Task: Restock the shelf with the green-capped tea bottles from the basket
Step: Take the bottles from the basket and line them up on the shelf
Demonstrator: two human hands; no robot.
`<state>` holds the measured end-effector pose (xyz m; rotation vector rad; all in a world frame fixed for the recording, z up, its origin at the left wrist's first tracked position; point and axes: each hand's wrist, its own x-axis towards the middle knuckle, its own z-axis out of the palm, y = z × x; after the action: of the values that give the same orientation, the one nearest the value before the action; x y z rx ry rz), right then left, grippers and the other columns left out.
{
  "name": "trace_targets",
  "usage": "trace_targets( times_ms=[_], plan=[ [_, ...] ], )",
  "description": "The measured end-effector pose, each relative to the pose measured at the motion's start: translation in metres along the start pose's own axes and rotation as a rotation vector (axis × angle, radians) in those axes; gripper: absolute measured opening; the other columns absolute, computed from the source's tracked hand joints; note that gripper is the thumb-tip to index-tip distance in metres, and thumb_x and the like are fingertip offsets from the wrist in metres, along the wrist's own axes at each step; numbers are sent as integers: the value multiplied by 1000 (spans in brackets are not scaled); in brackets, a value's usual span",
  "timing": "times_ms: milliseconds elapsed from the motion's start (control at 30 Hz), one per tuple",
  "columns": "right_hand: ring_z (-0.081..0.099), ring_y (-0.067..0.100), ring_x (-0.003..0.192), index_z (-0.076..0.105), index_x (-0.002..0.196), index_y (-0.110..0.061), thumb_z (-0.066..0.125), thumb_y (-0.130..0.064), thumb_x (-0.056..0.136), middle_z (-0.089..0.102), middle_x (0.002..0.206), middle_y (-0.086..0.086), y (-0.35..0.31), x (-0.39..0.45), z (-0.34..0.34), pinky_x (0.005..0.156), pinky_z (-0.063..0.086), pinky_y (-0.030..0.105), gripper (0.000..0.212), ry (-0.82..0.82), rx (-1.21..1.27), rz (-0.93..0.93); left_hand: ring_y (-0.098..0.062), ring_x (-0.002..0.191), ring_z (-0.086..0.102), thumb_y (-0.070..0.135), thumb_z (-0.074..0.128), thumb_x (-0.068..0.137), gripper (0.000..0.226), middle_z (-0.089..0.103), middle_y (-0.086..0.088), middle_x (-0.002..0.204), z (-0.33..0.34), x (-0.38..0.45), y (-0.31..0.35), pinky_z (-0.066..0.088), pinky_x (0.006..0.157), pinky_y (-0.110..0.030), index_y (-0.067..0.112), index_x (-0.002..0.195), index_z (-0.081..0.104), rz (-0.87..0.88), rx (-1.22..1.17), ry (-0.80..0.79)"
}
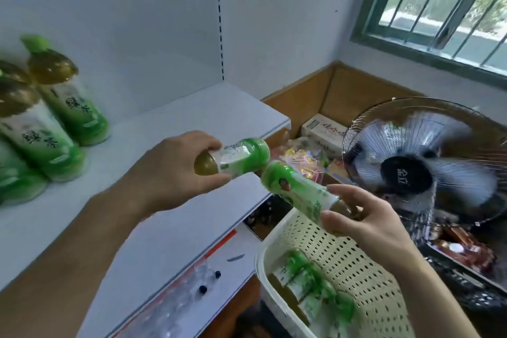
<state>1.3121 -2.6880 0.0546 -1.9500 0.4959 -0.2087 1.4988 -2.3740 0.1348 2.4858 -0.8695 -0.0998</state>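
Observation:
My left hand (175, 167) grips a tea bottle (236, 156) lying sideways over the front edge of the white shelf (192, 118), its base pointing right. My right hand (367, 217) holds a second tea bottle (296, 186) tilted, base up and to the left, above the cream perforated basket (356, 261). The two bottle bases nearly touch. Several tea bottles (310, 285) lie in the basket. Several green-capped tea bottles (52, 118) stand at the shelf's left.
A black electric fan (411, 170) stands right of the shelf, close to my right hand. Behind it a wooden box (329, 96) holds cartons and snack packets. A lower shelf (208, 269) carries a plastic bag. A barred window (444, 8) is at the upper right.

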Motion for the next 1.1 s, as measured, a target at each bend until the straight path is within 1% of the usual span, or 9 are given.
trace_targets(
  times_ms=[133, 267, 367, 467, 600, 700, 767, 933, 1100],
  plan=[
    [79, 6, 92, 79, 115, -57, 102, -43, 66, 82, 104, -19, -44, 12, 6, 92, 66, 35, 56, -54, -204, -165, -6, 105, 62, 90, 50, 69, 81, 63, 25, 121, -56, -10, -19, 57, 92, -40, 40, 132, 64, 45, 217, -61],
    [70, -10, 104, 71, 114, -57, 103, -41, 62, 68, 119, -42, -96, 27, 29, 89, 65, 26, 63, -106, -341, -342, -6, 110, 62, 91, 51, 67, 83, 64, 24, 123, -102, -33, -35, 56, 96, -40, 39, 130, 69, 47, 359, -92],
    [69, 3, 113, 63, 112, -54, 105, -44, 57, 64, 128, -29, -126, 37, 49, 89, 66, 39, 71, -126, -351, -441, -7, 111, 63, 88, 55, 66, 76, 65, 21, 122, -126, -53, -47, 55, 99, -40, 39, 122, 72, 34, 382, -62],
    [68, 7, 113, 61, 110, -54, 103, -52, 54, 63, 125, -27, -156, 47, 75, 88, 65, 36, 69, -164, -347, -526, -8, 109, 63, 84, 58, 68, 65, 64, 22, 117, -142, -70, -55, 55, 97, -41, 43, 116, 69, 10, 372, -11],
    [69, 5, 108, 63, 110, -58, 103, -44, 63, 66, 121, -29, -193, 64, 108, 92, 64, 34, 63, -181, -276, -649, -6, 108, 60, 72, 78, 74, 57, 59, 25, 118, -158, -87, -70, 56, 93, -39, 46, 122, 60, -71, 367, 61],
    [76, 11, 103, 62, 118, -55, 99, -57, 57, 75, 118, -15, -222, 80, 137, 92, 66, 45, 72, -278, -249, -639, -6, 107, 59, 62, 85, 76, 55, 57, 24, 117, -164, -99, -77, 56, 91, -38, 46, 123, 59, -138, 380, 92],
    [75, 19, 102, 59, 123, -54, 88, -71, 56, 73, 116, -12, -240, 88, 160, 89, 65, 49, 75, -321, -334, -688, -5, 109, 57, 60, 86, 78, 59, 56, 25, 120, -167, -107, -82, 55, 92, -37, 46, 128, 57, -171, 401, 95],
    [60, 19, 101, 60, 141, -35, 84, -68, 79, 63, 113, -11, -276, 98, 214, 83, 45, 33, 74, -283, -607, -875, 1, 113, 51, 55, 86, 81, 68, 51, 27, 123, -169, -126, -84, 54, 96, -33, 49, 138, 49, -264, 449, 75],
    [67, 30, 98, 66, 130, -28, 67, -79, 85, 69, 109, 0, -300, 94, 261, 78, 53, 40, 69, -231, -812, -916, -6, 133, 44, 47, 86, 85, 81, 49, 19, 143, -176, -135, -85, 48, 112, -37, 41, 152, 42, -342, 525, 40]
  ],
)
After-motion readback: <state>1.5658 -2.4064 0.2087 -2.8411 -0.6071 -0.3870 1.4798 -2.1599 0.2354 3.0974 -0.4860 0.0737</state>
